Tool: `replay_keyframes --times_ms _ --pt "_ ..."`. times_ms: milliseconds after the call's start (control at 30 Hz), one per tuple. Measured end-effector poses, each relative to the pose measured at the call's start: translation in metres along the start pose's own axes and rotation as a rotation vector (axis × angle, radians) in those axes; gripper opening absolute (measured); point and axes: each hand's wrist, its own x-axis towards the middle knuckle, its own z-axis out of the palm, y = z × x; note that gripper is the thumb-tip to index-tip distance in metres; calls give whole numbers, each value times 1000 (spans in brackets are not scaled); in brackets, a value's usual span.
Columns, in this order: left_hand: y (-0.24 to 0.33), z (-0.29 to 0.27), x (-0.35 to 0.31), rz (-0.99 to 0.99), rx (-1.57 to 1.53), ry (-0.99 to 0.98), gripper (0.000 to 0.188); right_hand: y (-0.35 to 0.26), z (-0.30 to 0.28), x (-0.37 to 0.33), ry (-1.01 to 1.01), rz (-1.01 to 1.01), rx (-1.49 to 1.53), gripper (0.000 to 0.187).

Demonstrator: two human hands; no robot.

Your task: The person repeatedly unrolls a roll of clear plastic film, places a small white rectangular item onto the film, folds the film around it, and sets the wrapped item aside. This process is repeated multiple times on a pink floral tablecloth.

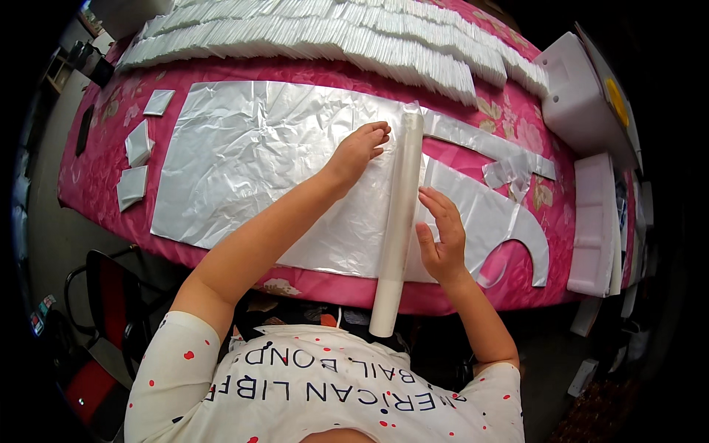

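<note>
A thin, silvery-white plastic apron [266,148] lies spread over the table, its neck loop and curved bib to the right. Across it rests a long pale tube [401,199], whose near end sticks out past the table edge toward my body. My left hand [358,153] is over the sheet just left of the tube's upper part, fingers loosely bent and holding nothing visible. On the tube's other side is my right hand [444,240], thumb and fingers apart, empty, close beside the tube. A crumpled plastic strap [513,173] lies by the neck loop.
Long rows of folded white packets [310,40] line the table's back. Several folded packets [133,184] lie at the left on the pink flowered tablecloth [317,294], near a dark narrow object [85,131]. White foam boxes [580,88] stand at right; a red-black chair [111,299] is lower left.
</note>
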Motion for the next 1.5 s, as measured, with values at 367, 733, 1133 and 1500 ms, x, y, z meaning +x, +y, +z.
replay_keyframes --times_ms 367,733,1133,1500 --pt "33 -17 1 -16 -37 256 55 5 39 22 -489 -306 -237 70" --pt "79 -194 -206 27 323 561 53 -89 149 95 -385 -553 434 34" --pt "44 -137 -290 -194 1570 709 78 -159 316 157 -457 -421 -24 50" --pt "53 -109 -271 -93 -417 258 79 -163 252 153 -330 597 1748 72"
